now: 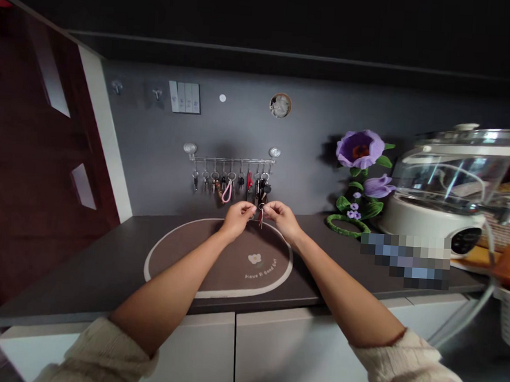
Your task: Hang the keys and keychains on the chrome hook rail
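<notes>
Over the brown mat my two hands meet at a small bunch of keys [261, 219]. My right hand [284, 219] pinches the key ring [261, 206] at its right side, and the keys dangle below. Just left of it, the fingertips of my left hand [237, 219] are pressed together; what lies between them is too small to make out. Behind and above hangs a wall-mounted hook rail [235, 160] with several key sets, among them a pink strap [227, 191] and a red key holder [250, 180].
An oval brown mat [182, 255] lies on the dark counter [99, 262]. Purple artificial flowers [361, 148] and a white appliance with a clear top [430, 219] stand to the right. A dark cabinet [265, 19] overhangs the counter. Several wall fittings include a switch panel [184, 97].
</notes>
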{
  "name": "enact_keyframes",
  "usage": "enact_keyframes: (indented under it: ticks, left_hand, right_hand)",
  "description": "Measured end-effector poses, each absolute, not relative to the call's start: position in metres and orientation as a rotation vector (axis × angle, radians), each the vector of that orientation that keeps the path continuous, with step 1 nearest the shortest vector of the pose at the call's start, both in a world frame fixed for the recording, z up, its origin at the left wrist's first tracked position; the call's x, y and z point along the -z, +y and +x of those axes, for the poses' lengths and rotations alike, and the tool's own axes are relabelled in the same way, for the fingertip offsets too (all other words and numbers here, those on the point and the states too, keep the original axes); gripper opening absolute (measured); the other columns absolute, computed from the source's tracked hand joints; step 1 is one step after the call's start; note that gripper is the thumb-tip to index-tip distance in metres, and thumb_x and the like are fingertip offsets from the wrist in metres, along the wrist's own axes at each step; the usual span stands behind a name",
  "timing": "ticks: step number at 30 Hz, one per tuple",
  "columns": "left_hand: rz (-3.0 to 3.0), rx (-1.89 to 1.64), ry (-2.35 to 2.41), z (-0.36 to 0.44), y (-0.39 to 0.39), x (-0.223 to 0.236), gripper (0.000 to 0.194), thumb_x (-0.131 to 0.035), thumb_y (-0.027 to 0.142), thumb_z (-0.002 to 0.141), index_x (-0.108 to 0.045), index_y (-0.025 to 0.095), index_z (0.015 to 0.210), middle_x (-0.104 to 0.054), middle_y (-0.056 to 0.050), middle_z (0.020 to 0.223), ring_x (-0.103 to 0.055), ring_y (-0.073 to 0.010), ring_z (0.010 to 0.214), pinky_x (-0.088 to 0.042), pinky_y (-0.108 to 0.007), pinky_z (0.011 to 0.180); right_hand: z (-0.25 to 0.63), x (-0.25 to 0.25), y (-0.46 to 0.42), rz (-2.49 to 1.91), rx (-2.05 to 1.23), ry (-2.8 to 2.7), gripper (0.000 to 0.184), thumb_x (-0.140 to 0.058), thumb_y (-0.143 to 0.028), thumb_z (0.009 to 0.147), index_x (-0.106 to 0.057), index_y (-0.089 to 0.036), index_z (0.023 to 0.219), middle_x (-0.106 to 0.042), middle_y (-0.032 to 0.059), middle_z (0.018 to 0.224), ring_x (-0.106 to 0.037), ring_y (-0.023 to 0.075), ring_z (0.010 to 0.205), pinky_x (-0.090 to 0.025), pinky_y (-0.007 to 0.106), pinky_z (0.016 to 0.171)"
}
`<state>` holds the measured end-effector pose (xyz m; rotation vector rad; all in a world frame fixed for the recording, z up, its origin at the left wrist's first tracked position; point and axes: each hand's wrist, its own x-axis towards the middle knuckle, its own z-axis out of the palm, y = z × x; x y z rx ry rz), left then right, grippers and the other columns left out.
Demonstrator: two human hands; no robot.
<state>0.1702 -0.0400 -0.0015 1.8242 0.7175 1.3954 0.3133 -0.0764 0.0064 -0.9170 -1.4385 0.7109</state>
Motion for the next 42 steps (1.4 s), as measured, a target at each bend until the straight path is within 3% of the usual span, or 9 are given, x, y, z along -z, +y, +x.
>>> enact_keyframes:
  ticks: [6,13,21,42]
  left_hand:
    - [1.772,-1.371,0.742,0.171,-0.036,0.007,0.027,-0.053,0.039,0.065,-0.055,0.013,0.073,-0.055,-0.002,0.063,-0.050,-0.0097,0.056,-0.038,-0.020,0.051]
    - [1.753,-1.360,0.772,0.172,-0.033,0.014,0.025,-0.052,0.037,0.066,-0.056,0.013,0.074,-0.057,-0.003,0.067,-0.050,-0.0103,0.058,-0.038,-0.020,0.050]
    - [1.736,-1.361,0.797,0.173,-0.033,0.015,0.023,-0.053,0.037,0.065,-0.056,0.014,0.071,-0.056,-0.001,0.063,-0.050,-0.0103,0.056,-0.038,-0.022,0.052]
    - [1.631,-1.410,0.780,0.173,-0.030,0.012,0.019,-0.054,0.031,0.064,-0.056,0.013,0.069,-0.055,-0.001,0.060,-0.050,-0.0102,0.055,-0.038,-0.022,0.054]
  right_hand:
    - [0.321,-0.024,-0.076,-0.879,-0.751,-1.335,0.032,-0.059,-0.044,0.061,-0.047,-0.016,0.069,-0.054,-0.0001,0.070,-0.051,0.0093,0.066,-0.042,0.026,0.067]
    - [0.337,-0.050,-0.064,-0.896,-0.731,-1.327,0.026,-0.049,-0.043,0.070,-0.042,-0.018,0.069,-0.054,-0.0007,0.058,-0.050,0.0086,0.051,-0.039,0.022,0.052]
    - [0.343,-0.077,-0.029,-0.972,-0.747,-1.027,0.004,-0.043,-0.019,0.076,-0.042,-0.017,0.072,-0.051,-0.0019,0.057,-0.051,0.0077,0.049,-0.046,0.026,0.053]
    - [0.340,-0.079,0.009,-1.085,-0.776,-1.015,0.013,-0.045,-0.012,0.074,-0.047,-0.014,0.062,-0.048,-0.0025,0.048,-0.043,0.0051,0.042,-0.041,0.018,0.044]
